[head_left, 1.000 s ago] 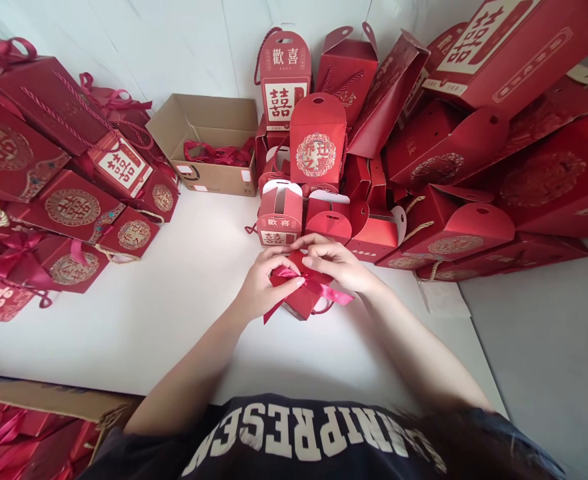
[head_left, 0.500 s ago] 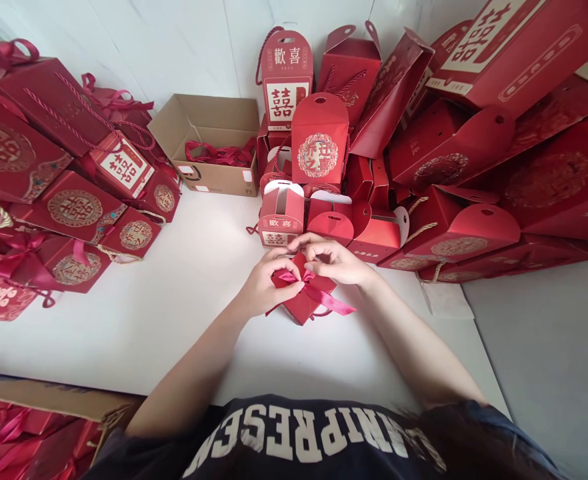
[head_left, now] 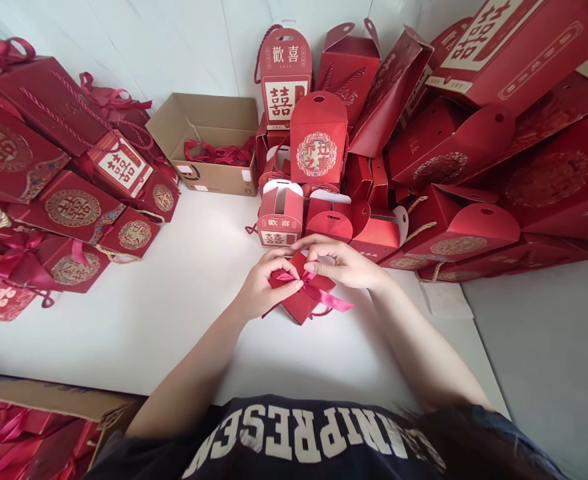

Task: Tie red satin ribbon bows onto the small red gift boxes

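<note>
I am seeing the small box [head_left: 299,307] sitting on the table [head_left: 174,313] at frame centre, the ribbon [head_left: 331,300] lying across its top. The left hand [head_left: 259,290] is resting against its left side, the right hand [head_left: 349,267] at its upper right. Just above, a cluster of carry boxes [head_left: 280,217] is standing. An open carton [head_left: 214,177] is sitting upper centre-left, with box stacks [head_left: 69,200] crowding the left edge and bigger boxes [head_left: 474,133] piling upper right.

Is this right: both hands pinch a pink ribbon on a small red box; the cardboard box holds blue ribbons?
No: head view shows red ribbons in the cardboard box, not blue. Left hand and right hand pinch the pink ribbon on the small red box.
</note>
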Demonstrator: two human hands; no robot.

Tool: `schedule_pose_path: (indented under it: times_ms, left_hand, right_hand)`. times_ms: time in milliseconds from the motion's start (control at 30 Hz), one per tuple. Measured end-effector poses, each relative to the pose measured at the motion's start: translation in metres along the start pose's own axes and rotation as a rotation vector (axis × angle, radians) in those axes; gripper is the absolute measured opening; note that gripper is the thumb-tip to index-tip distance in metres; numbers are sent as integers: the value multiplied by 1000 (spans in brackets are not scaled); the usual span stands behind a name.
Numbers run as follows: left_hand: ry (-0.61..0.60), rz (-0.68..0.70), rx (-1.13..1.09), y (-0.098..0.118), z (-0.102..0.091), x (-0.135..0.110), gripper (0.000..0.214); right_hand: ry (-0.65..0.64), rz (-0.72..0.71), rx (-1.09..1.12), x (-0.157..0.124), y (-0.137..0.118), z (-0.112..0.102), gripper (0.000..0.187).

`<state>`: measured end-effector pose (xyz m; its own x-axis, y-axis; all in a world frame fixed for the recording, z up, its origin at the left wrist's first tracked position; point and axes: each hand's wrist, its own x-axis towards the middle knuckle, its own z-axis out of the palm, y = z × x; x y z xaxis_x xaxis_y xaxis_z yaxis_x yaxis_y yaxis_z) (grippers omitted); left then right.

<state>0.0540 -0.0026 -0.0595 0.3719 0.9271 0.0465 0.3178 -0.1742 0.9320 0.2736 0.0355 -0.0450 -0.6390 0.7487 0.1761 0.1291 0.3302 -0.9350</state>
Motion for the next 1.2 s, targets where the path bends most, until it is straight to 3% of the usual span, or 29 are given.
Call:
schedule_pose_path:
  times_ms: [300,433,633,767,900,1100,1200]
  left_hand:
    - [0,6,5,0,0,-1,10]
    - [-33,33,-54,6,-11,-4,21]
    - [10,37,5,2,-34,-6,19]
    - [-16,25,35,-4,-34,-5,23]
    - [-63,21,-40,-7,-30,-4,23]
    - [-124,-73,-232,-10,-30,-5,6]
    - [-246,-92,-287,-6,-31,-6,11]
  right_hand:
    - [63,60,56,1,1,4,29]
    - [38,70,19,0,-7,-1,30]
    - [163,300,-223,-9,-19,-7,41]
    - [110,401,-336,-12,-24,-8,47]
    - [34,343,-256,-11,-26,-6,38]
    - [152,270,-179,-8,-23,1,29]
    - [195,226,-189,-6,-20,5,28]
